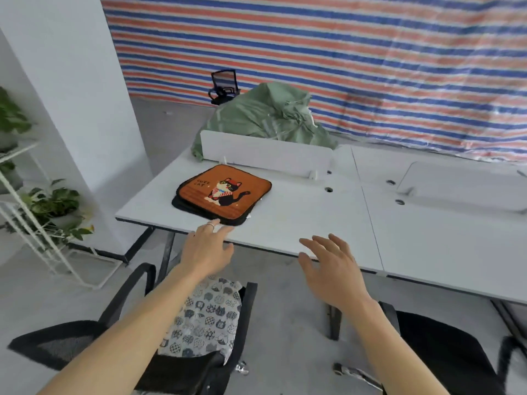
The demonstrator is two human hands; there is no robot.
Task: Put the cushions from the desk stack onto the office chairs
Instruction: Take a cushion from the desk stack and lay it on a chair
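Noted orange cat cushion (224, 192) topping the stack near the bench's (313, 218) front-left corner. Found left grip (206, 249) spread, fingertips at the stack's near edge, holding nothing; right grip (332, 269) wide, empty, over the bench edge. Logged cat-print cushion (205, 315) already on left office chair (185, 372). Judged risk of dragging lower cushions off the edge by tugging one-handed.

Your white desk (299, 223) carries the cushion stack (205, 212) near its front left corner, with an orange cat cushion (225, 189) on top. A white divider panel (265, 152) stands upright just behind the stack. Below, the left office chair (182, 372) bears a cat-print cushion (205, 317).
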